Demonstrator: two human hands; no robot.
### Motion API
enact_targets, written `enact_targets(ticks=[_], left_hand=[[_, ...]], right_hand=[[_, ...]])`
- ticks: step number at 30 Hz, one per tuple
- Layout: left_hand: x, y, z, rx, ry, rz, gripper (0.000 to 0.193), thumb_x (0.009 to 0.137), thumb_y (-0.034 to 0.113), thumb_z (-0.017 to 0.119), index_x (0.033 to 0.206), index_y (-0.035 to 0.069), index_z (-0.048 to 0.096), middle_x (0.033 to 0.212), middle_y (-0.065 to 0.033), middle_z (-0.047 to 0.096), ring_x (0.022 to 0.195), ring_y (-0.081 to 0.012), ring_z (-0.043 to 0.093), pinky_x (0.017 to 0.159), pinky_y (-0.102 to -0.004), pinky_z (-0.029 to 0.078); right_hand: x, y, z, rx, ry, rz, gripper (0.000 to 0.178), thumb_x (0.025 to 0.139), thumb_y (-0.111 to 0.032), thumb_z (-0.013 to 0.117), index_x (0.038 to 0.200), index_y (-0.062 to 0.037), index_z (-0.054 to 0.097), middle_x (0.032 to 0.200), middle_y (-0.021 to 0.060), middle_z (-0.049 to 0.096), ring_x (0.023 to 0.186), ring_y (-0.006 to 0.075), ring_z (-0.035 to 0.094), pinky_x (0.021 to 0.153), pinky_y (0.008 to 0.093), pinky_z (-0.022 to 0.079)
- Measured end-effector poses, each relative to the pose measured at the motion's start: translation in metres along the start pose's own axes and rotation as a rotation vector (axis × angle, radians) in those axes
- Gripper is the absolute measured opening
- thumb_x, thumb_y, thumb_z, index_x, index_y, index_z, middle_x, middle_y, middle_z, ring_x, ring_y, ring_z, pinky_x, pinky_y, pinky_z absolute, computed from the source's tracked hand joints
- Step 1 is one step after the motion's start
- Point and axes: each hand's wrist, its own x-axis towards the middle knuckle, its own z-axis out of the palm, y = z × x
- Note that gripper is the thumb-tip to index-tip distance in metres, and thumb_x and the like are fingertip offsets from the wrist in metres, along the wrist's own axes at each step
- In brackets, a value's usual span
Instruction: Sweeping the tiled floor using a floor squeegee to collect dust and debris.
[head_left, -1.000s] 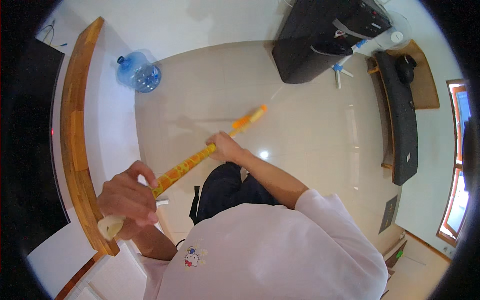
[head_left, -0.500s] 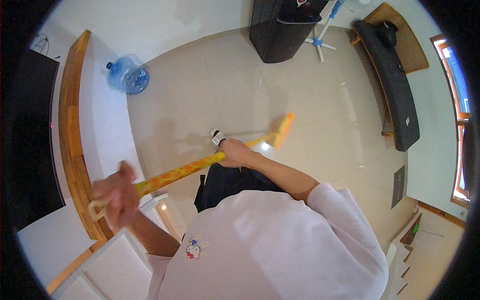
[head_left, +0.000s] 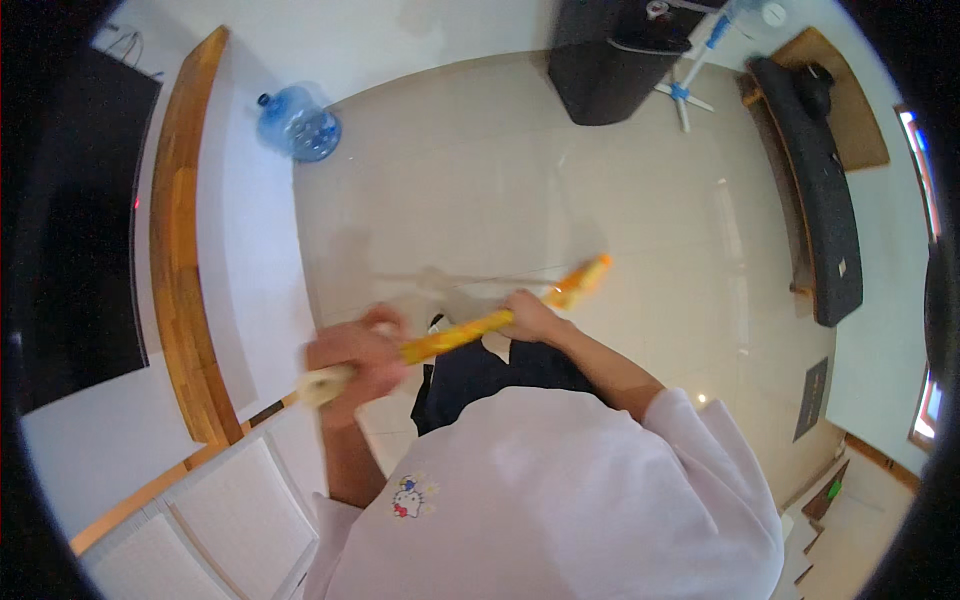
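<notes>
A broom (head_left: 458, 338) with a yellow patterned handle slants across in front of my body. My left hand (head_left: 358, 352), blurred by motion, is closed round the upper end of the handle, where a pale end cap sticks out past it. Lower down, my right hand (head_left: 533, 316) wraps the handle with its fingers closed. The orange and yellow broom head (head_left: 582, 282) is beyond the right hand, at the tiled floor (head_left: 450, 180); I cannot tell whether it touches.
A blue water jug (head_left: 300, 125) stands by the left wall, near a wooden ledge (head_left: 180, 270). At the back are a black bin (head_left: 610, 80) and a white-legged stand (head_left: 682, 93). A dark cushioned bench (head_left: 825, 210) lines the right side; a grey mat (head_left: 811, 400) lies nearer.
My left hand has moved right, toward my right hand, with the handle's upper end. My right hand and the broom head have shifted slightly right and nearer. The whole view has turned a little.
</notes>
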Motion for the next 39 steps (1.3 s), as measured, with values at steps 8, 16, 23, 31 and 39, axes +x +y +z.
enact_targets(ticks=[8,16,23,31,39], left_hand=[[-0.086,-0.009,-0.057,-0.312,0.346,-0.307,0.004,0.069,0.006,0.053,0.070,0.003,0.055,0.052,-0.0037,0.049,0.042,-0.0104,0.041,0.061,-0.0338,0.037],[-0.164,0.139,-0.201,0.418,0.346,0.390,0.020,0.064,0.022,0.055,0.047,0.020,0.043,0.036,0.0053,0.037,0.036,-0.0066,0.033,0.043,-0.0253,0.028],[-0.137,0.141,-0.209,0.661,0.145,0.303,0.011,0.064,0.016,0.061,0.057,0.015,0.052,0.040,0.0028,0.047,0.035,-0.0052,0.043,0.052,-0.0251,0.035],[-0.155,0.090,-0.240,0.135,0.266,0.105,0.014,0.056,0.015,0.057,0.052,0.014,0.043,0.040,0.0007,0.038,0.035,-0.0134,0.035,0.054,-0.0349,0.032],[-0.084,-0.034,-0.180,-0.096,-0.015,-0.200,0.008,0.065,0.000,0.045,0.066,0.003,0.052,0.044,-0.0022,0.044,0.040,-0.0102,0.041,0.064,-0.0291,0.038]], right_hand=[[0.005,-0.015,0.046,-0.111,-0.268,0.142,0.020,0.060,-0.024,0.055,0.067,-0.0048,0.058,0.064,0.0162,0.055,0.062,0.0304,0.054,0.059,0.0375,0.044],[0.161,-0.219,0.119,-0.125,-0.185,-0.456,0.029,0.052,-0.018,0.060,0.076,-0.0016,0.056,0.073,0.0150,0.053,0.073,0.0314,0.049,0.066,0.0374,0.040],[0.261,-0.267,0.190,0.187,-0.030,-0.744,0.025,0.054,-0.019,0.056,0.072,-0.0022,0.058,0.071,0.0144,0.053,0.073,0.0310,0.049,0.070,0.0364,0.041],[0.170,-0.198,0.168,-0.073,-0.144,-0.250,0.023,0.055,-0.022,0.057,0.069,-0.0031,0.056,0.068,0.0153,0.053,0.070,0.0312,0.050,0.065,0.0392,0.040],[0.098,-0.053,0.096,-0.135,-0.039,0.208,0.018,0.057,-0.021,0.055,0.065,-0.0052,0.057,0.070,0.0150,0.054,0.067,0.0304,0.053,0.062,0.0371,0.042]])
